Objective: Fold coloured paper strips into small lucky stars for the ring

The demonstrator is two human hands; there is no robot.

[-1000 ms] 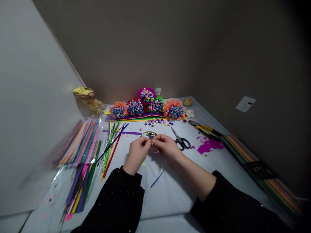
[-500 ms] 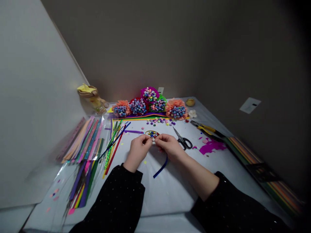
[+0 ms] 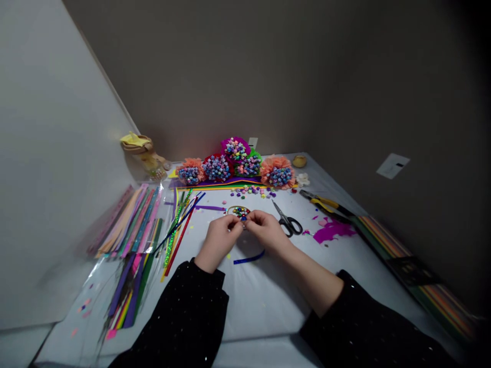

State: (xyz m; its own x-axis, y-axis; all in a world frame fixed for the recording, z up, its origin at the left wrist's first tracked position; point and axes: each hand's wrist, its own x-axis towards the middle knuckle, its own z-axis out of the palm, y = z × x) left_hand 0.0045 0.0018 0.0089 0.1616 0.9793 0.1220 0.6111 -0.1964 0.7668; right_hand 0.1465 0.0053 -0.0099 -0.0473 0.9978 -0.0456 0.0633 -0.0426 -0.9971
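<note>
My left hand (image 3: 219,238) and my right hand (image 3: 267,233) meet above the middle of the white table, fingertips pinched together. Between them they hold a shiny blue paper strip (image 3: 248,260); its loose end hangs out below my right hand and curves left. The part in the fingers is small and mostly hidden. Just beyond the fingertips lies a round gold-rimmed dish (image 3: 229,209) with colourful shiny little stars (image 3: 241,211), partly covered by my hands. A purple strip (image 3: 210,208) lies left of the dish. Black-handled scissors (image 3: 288,223) rest right of my right hand.
Loose paper strips (image 3: 180,235) and bagged strips (image 3: 132,220) lie left. Several crepe-paper flowers filled with stars (image 3: 217,167) line the back, with scattered stars (image 3: 253,191) before them. Yellow-black pliers (image 3: 326,202), magenta paper (image 3: 333,231) and a strip pack (image 3: 406,271) are right.
The blue strip's loose end has swung up and left, from slanting downward to lying nearly level. My fingertips have shifted slightly while staying pinched together.
</note>
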